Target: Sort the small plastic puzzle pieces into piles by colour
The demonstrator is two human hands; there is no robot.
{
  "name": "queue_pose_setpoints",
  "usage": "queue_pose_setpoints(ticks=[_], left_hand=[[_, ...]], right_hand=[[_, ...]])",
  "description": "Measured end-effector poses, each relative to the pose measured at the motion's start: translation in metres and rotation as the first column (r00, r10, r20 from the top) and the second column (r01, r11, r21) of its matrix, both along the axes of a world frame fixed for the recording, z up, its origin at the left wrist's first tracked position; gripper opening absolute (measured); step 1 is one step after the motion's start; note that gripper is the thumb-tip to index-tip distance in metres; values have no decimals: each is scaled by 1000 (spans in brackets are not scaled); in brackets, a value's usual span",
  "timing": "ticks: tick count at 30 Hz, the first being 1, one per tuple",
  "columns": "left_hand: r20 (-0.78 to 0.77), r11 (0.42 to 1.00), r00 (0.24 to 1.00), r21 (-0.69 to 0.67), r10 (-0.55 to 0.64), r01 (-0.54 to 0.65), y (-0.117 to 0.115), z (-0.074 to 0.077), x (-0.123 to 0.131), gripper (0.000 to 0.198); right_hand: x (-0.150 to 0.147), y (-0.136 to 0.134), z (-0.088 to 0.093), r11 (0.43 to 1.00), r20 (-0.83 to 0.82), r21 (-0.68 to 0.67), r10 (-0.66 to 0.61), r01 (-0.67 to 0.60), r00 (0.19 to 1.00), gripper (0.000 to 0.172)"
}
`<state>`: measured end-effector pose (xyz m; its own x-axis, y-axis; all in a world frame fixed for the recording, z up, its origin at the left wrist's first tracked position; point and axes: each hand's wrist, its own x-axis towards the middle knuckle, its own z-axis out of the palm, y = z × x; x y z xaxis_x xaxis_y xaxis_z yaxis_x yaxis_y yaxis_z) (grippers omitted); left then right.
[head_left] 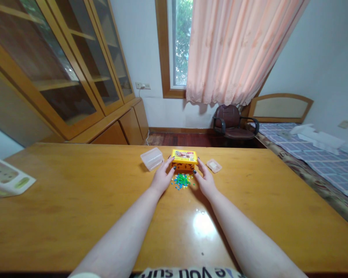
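Your left hand [162,175] and right hand [205,178] lie palm-down on the bench [75,200], a broad slab of glossy, honey-coloured wood that throws back a bright patch of light between your forearms. Between the hands sits a small rectangular yellow box [184,159], with a printed picture on its flat lid and darker orange, speckled sides. It stands near the middle of the bench, toward the far edge.

The fingers of each hand are stretched out and loosely parted, not curled. The dark-nailed tips of the left meet the box's left end and those of the right meet its right end. At this distance they may be pressing it or only touching it.

Just in front of the box, between your two hands, is a loose heap of tiny beads [182,180], mostly green and blue with some yellow, a few scattered at the edges.

A clear plastic tub [152,158], rounded at the corners, rests just left of the box. A small flat translucent lid [214,165] lies just right of it. A white carton [5,177] sits at the bench's far left edge.
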<state>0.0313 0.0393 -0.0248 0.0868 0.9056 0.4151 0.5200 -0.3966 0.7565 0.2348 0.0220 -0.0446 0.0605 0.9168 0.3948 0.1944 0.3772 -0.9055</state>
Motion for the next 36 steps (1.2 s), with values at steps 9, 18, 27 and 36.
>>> queue_pose_setpoints(ticks=[9, 18, 27, 36], left_hand=[[-59, 945, 992, 315, 108, -84, 8, -7, -6, 27], [-55, 885, 982, 443, 183, -140, 5, -2, -10, 14], [-4, 933, 993, 343, 120, -111, 5, -6, -6, 18], [33, 953, 987, 255, 159, -162, 11, -12, -9, 20]], right_hand=[[2, -1, -3, 998, -77, 37, 57, -54, 995, 59], [3, -4, -3, 997, -158, 53, 71, -63, 985, 47], [-7, -5, 2, 976, -342, 1, 206, -219, 917, 59], [-8, -2, -4, 951, -388, 0, 284, -308, 877, 62]])
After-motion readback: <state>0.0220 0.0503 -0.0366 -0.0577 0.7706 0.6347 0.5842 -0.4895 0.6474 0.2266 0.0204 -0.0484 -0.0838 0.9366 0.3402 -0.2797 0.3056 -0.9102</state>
